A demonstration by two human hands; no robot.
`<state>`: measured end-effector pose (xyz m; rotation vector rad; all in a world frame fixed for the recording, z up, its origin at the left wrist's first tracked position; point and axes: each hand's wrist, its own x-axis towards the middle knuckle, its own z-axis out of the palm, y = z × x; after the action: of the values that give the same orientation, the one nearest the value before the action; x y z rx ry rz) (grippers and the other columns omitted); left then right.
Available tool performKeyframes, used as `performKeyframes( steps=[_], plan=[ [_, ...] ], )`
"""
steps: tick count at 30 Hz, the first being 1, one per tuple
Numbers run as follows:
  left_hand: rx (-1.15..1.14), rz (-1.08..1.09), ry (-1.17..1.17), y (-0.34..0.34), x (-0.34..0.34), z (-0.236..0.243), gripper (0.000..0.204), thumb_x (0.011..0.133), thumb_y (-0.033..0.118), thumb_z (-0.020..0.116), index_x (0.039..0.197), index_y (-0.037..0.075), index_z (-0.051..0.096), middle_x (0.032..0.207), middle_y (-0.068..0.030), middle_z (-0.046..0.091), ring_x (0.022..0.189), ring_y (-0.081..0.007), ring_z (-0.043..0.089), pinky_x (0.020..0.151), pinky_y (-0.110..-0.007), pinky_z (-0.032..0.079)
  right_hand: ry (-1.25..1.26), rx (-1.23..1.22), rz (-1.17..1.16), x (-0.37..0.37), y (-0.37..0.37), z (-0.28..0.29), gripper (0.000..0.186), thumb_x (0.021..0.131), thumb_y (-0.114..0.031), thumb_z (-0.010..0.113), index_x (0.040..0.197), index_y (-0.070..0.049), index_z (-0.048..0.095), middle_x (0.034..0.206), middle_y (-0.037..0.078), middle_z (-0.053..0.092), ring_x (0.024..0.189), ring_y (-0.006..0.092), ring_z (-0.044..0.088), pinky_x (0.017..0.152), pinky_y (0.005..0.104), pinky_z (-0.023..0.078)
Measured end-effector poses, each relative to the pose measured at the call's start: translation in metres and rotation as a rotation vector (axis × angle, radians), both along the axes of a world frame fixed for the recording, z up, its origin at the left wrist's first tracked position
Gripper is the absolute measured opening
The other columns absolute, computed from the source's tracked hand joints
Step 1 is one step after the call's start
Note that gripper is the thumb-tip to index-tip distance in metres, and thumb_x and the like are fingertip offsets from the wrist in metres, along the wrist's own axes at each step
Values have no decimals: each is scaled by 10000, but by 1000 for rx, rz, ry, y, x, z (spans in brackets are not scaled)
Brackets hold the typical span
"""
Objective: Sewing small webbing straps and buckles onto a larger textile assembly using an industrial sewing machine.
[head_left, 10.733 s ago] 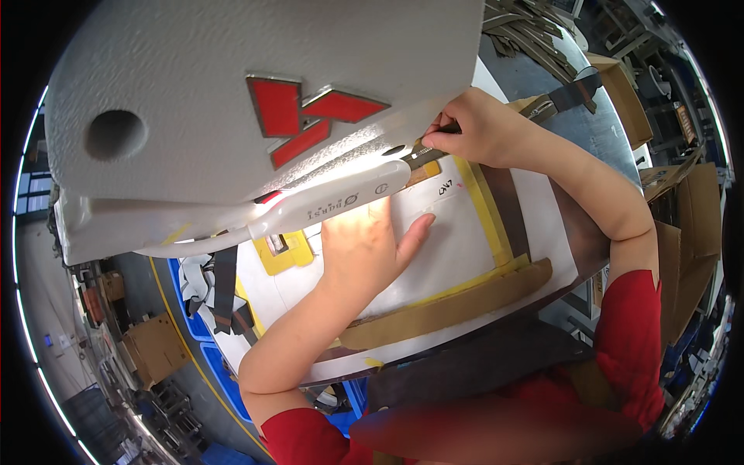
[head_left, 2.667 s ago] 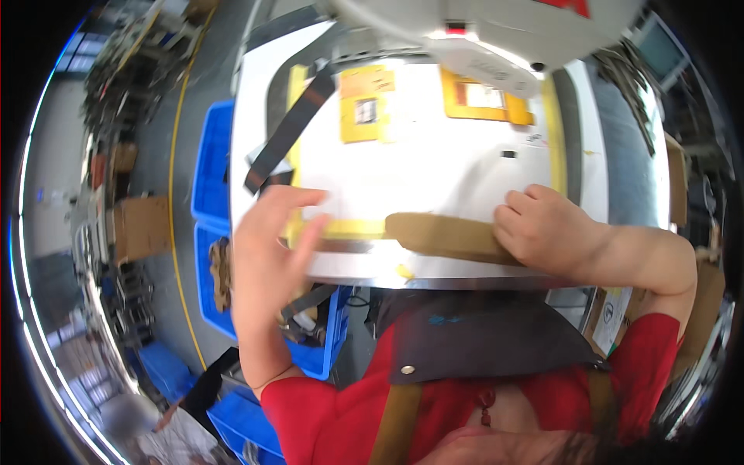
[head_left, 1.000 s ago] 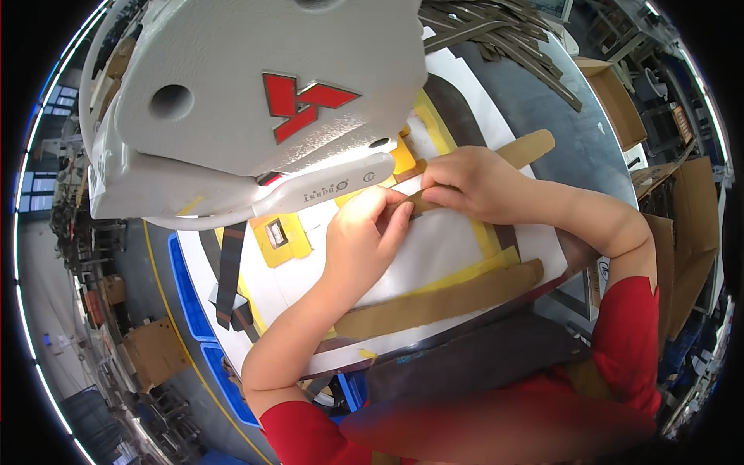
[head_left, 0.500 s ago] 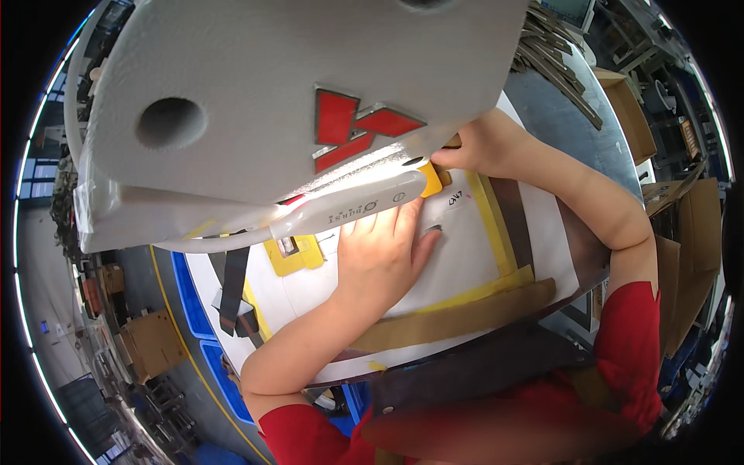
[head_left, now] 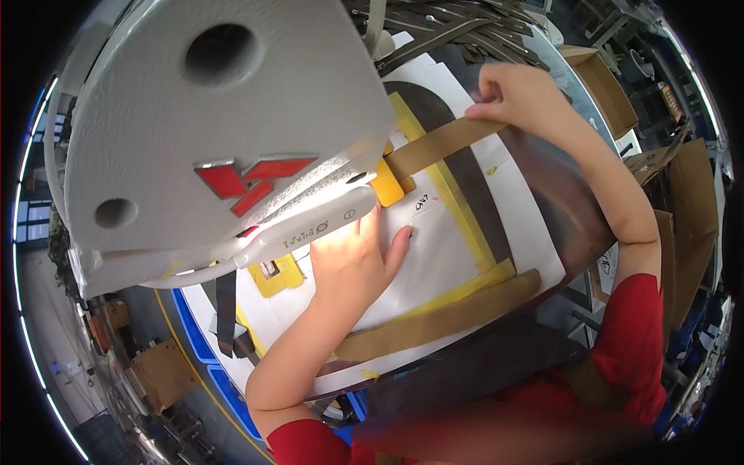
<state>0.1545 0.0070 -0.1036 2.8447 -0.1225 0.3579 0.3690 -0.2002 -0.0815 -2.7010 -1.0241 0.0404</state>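
My right hand (head_left: 523, 97), upper right of the frame, fingers pinched narrow on one end of a brown strap (head_left: 442, 147). Strap runs slantwise down-left from there to a yellow plate (head_left: 390, 186) near the centre, beside the grey machine head (head_left: 155, 155); past that the head covers it, can't tell how far it goes on.

My left hand (head_left: 349, 248), just left of centre, palm down over the white work surface (head_left: 434, 248), thumb spread away from the fingers. Fingertips hidden behind the white lamp (head_left: 310, 225); can't tell if they hold anything.

Second brown strap (head_left: 442, 314) lies along the near edge, lower centre, touched by neither hand. Yellow tape (head_left: 463, 213) runs along the right side of the surface. Another yellow plate (head_left: 279, 277) just left of my left hand, dark strap (head_left: 225, 306) farther left, hanging near the table edge. Heap of dark strips (head_left: 465, 27) at the top, cardboard box (head_left: 601, 93) upper right, blue bin (head_left: 194, 333) lower left, partly under the table.
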Motion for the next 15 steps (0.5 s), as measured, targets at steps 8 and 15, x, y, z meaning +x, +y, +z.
performKeyframes(
  steps=[8,15],
  plan=[
    [-16,-25,-88,-1,3,-8,493,708,215,755,1104,-16,573,1045,-107,583,889,-294,588,734,-377,464,-257,283,355,54,84,-26,142,854,-219,614,903,-87,624,857,52,603,796,260,608,707,364,489],
    [-93,0,-42,0,-5,-2,424,716,200,748,1074,32,595,1005,-92,595,860,-271,585,697,-363,462,14,471,226,51,67,4,166,862,-187,632,975,-70,659,859,59,649,792,189,632,712,290,488]
  ],
)
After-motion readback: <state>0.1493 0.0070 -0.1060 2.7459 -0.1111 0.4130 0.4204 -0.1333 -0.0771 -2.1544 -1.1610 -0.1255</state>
